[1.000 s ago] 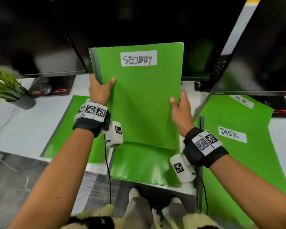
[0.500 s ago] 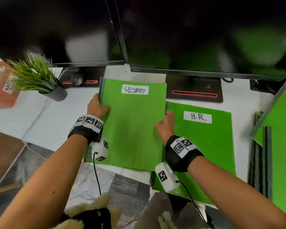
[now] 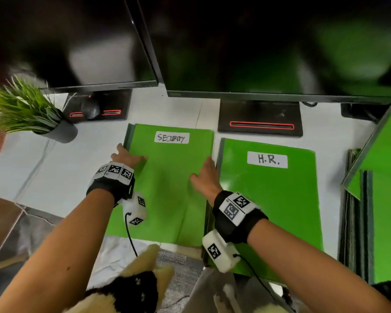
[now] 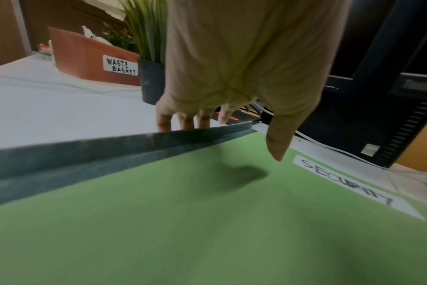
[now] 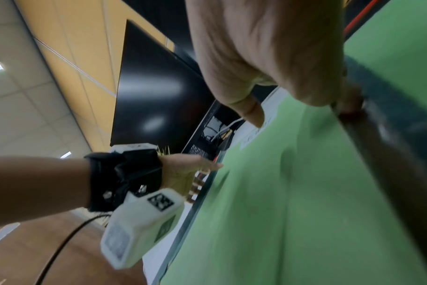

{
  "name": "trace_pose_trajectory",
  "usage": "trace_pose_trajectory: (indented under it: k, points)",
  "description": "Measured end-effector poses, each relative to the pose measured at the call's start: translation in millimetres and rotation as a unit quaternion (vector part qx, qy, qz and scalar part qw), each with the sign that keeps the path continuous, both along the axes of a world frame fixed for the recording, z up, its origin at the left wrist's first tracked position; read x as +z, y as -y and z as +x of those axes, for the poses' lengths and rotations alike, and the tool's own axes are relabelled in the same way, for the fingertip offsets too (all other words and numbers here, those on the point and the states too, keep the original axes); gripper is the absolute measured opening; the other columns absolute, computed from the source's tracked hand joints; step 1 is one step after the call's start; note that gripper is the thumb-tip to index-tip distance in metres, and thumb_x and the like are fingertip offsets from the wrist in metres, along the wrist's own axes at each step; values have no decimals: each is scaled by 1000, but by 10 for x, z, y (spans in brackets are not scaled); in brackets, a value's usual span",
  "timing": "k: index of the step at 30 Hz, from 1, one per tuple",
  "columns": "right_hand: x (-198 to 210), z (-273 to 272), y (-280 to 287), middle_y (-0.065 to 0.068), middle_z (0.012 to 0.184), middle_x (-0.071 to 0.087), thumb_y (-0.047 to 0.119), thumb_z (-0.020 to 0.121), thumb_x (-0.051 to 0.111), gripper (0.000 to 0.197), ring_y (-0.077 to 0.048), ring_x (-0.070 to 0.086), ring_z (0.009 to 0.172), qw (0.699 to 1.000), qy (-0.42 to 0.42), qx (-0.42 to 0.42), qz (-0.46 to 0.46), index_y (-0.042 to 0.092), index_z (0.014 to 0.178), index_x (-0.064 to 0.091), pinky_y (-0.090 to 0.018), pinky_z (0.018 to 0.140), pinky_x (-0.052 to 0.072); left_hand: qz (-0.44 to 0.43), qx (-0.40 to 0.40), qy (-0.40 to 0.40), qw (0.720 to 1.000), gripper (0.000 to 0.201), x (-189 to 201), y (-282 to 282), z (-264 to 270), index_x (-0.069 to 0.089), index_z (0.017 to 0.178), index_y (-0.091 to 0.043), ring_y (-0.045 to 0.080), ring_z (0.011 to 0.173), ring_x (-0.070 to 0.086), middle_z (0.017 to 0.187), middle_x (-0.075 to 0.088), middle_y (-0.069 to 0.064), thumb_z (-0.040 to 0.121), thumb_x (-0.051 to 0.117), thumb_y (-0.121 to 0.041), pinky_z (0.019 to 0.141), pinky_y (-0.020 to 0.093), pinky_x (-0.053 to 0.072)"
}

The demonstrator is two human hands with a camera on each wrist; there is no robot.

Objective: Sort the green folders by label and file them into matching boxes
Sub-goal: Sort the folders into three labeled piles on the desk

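Note:
A green folder labelled SECURITY [image 3: 169, 195] lies flat on the white desk [image 3: 54, 172], just left of a green folder labelled H.R. [image 3: 269, 199]. My left hand [image 3: 128, 158] is at its dark left spine. In the left wrist view its fingers [image 4: 188, 119] curl down over the spine of the SECURITY folder [image 4: 207, 221] and the thumb hovers a little above the cover. My right hand [image 3: 204, 175] pinches the folder's right edge, thumb on top; the right wrist view shows its fingers [image 5: 349, 108] under that edge.
Two black monitors [image 3: 269, 41] on stands [image 3: 260, 118] close off the back of the desk. A potted plant [image 3: 23, 109] stands at the far left, with a brown box labelled WASTE BASKET [image 4: 93, 61] behind it. More green folders [image 3: 384, 159] are stacked at the right edge.
A second ago both hands held the SECURITY folder upright in the air. They have lowered it and laid it flat on the desk, left of the H.R. folder.

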State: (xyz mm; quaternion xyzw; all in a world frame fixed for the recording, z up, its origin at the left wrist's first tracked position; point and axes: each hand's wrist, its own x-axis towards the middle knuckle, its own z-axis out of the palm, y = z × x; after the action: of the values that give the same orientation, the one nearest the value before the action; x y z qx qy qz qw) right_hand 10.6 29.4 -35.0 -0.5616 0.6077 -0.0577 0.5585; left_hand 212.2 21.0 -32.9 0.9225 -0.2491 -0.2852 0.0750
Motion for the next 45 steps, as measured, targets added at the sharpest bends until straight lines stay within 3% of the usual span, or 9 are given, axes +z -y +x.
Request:
trace_pose_trajectory:
  k: [9,12,17,20,29,32,36,41,45]
  points:
    - [499,-1232,153,-5,154,19,17,92,50,68,-23,26,140,980,145,-139,-8,16,149,13,-44,112,31,-86,-187,12,979,66,377,447,-1286,31,141,-12,39,134,29,144,28,22,87,61,-32,111,45,28]
    - [621,-1878,173,-4,141,31,16,92,51,61,-22,39,127,967,152,-202,-11,16,145,21,-37,90,42,-127,-263,-26,956,52,482,581,-2019,42,134,-12,37,131,34,139,34,20,88,59,-29,109,40,30]
    - [718,-2914,132,-6,120,42,12,91,50,52,-20,46,94,941,166,-293,-16,15,139,29,-30,70,39,-167,-384,-92,903,42,572,639,-3210,52,127,-6,31,125,43,131,47,20,88,59,-21,103,29,34]
    - [722,-3468,92,-7,126,44,11,91,50,49,-21,45,104,939,131,-317,-25,15,137,33,-32,74,38,-147,-426,-123,884,44,506,629,-3877,47,131,-1,27,128,43,135,49,18,91,55,-19,101,26,34]
    - [326,-4430,-140,-12,137,41,5,80,66,60,-25,44,118,984,-108,-129,-59,12,135,43,-29,100,38,-13,-426,-90,900,46,193,563,-4803,46,127,-2,32,121,51,130,53,17,87,61,-17,96,33,43]
    - [230,-4538,-184,-7,149,23,20,74,75,79,-32,22,136,979,-180,5,-91,27,141,34,-47,113,22,49,-440,-109,890,50,153,541,-4805,49,127,-1,33,117,55,128,56,17,84,66,-22,95,35,46]
    - [221,-4589,-96,1,153,17,40,63,80,95,-29,12,140,950,-242,158,-118,32,142,28,-61,110,15,60,-430,-171,885,43,156,455,-4733,51,128,-6,29,106,60,122,59,15,88,61,-18,82,32,51]
    - [182,-4566,83,-1,123,44,52,58,78,67,-22,33,121,890,-326,260,-185,20,108,47,-57,107,22,-3,-407,-209,889,28,294,412,-4654,56,119,-11,15,68,51,82,55,3,91,53,-8,55,19,41]
    - [223,-4637,222,5,83,48,47,67,75,50,-15,42,91,935,-233,198,-180,18,88,40,-40,102,21,142,-432,-236,859,14,349,297,-4501,58,74,-9,16,54,54,57,59,3,87,63,-12,58,22,48]
